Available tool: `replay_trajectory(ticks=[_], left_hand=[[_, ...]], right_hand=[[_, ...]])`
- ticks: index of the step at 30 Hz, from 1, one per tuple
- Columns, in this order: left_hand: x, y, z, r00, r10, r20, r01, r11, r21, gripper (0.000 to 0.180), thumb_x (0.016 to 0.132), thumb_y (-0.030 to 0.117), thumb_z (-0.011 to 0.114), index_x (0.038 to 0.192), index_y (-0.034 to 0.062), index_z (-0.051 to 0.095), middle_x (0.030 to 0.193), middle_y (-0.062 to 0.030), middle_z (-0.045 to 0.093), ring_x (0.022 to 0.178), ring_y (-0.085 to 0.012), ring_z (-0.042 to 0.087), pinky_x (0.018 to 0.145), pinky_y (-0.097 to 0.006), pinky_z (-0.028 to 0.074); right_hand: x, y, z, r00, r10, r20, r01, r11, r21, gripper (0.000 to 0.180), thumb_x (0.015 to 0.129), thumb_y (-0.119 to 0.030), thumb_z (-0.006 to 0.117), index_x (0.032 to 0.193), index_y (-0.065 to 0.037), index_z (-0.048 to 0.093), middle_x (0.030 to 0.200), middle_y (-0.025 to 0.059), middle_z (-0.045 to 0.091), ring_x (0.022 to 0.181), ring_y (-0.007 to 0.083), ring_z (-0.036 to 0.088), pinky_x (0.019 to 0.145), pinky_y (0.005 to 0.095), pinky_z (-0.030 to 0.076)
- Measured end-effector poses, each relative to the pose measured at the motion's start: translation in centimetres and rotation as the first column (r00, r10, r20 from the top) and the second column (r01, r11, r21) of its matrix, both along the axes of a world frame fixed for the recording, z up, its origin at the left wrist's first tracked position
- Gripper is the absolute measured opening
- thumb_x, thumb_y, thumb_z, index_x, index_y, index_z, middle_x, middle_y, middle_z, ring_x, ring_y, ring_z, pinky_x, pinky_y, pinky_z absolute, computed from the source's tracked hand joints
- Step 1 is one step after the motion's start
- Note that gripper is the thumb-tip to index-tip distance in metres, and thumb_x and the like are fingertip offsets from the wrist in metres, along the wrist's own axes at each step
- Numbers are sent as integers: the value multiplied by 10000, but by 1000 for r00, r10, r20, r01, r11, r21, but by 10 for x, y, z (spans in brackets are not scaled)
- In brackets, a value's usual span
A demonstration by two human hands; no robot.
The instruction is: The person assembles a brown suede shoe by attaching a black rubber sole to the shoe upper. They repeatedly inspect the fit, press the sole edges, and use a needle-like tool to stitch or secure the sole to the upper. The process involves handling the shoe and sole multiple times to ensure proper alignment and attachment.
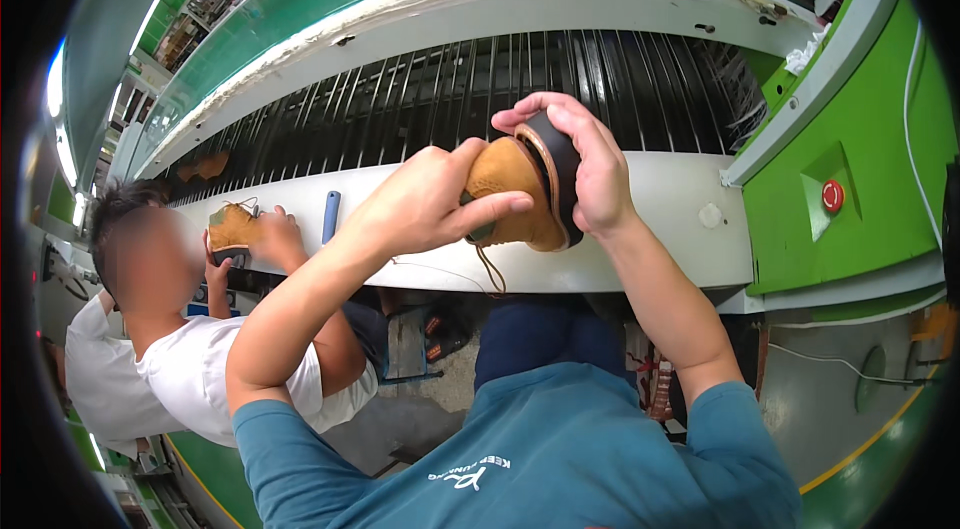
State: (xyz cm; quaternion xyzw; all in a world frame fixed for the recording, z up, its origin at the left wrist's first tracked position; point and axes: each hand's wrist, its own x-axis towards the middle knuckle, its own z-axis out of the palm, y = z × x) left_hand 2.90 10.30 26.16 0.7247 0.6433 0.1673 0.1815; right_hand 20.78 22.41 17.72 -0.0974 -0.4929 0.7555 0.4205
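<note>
Tan lace-up boot [505, 169], held above white machine ledge [675, 229], left hand [428, 194] gripping its upper [542, 229], right hand [602, 174] clasped around its black sole [564, 174], blue tool [331, 217] lying on ledge leftward

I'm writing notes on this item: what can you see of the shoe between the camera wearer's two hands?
The shoe has a tan, suede-looking upper, a patch of dark green near its opening and a thick black sole with a brown edge strip. A dark line, perhaps a gap, runs between strip and upper. A brownish lace dangles in a loop. Tipped with its sole facing right, it is held over the white ledge; the left hand grips the upper, the right hand the sole.
</note>
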Motion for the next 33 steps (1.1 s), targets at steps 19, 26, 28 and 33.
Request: replay_trajectory(ticks=[19, 26, 28, 33], left_hand=[[7, -16, -3, 1000, 0, 13, 0, 1000, 9, 710, 1005, 546, 811, 1263, -93, 640, 743, -210, 745, 697, -368, 793, 621, -424, 594], [6, -12, -3, 1000, 9, 28, -10, 999, 36, 724, 1004, 632, 765, 1074, -79, 652, 694, -228, 721, 677, -411, 774, 623, -455, 600], [4, -11, -9, 999, -3, 41, 1, 998, 57, 728, 1003, 631, 766, 1066, -85, 650, 690, -234, 717, 674, -412, 772, 614, -454, 598], [5, -7, -5, 1000, -4, 5, 4, 998, 57, 737, 1002, 627, 770, 1080, -97, 658, 676, -242, 706, 660, -418, 764, 611, -461, 600]], right_hand=[[10, -12, -3, 984, 156, -85, -160, 986, -39, 790, 1166, -639, 330, 1569, 10, 529, 1474, 206, 648, 1341, 237, 639, 1175, 407, 495], [3, -2, -8, 1000, 15, 25, -21, 967, 255, 609, 1185, -498, 398, 1464, 8, 591, 1353, 199, 703, 1271, 252, 673, 1149, 410, 517], [2, 3, -14, 1000, 0, -10, 2, 987, 160, 494, 1178, -408, 426, 1349, 1, 642, 1241, 201, 748, 1225, 286, 707, 1132, 427, 542], [3, 7, -13, 985, -23, -168, -20, 967, -252, 401, 1128, -314, 429, 1208, -7, 674, 1192, 222, 775, 1154, 319, 745, 1075, 449, 585]])
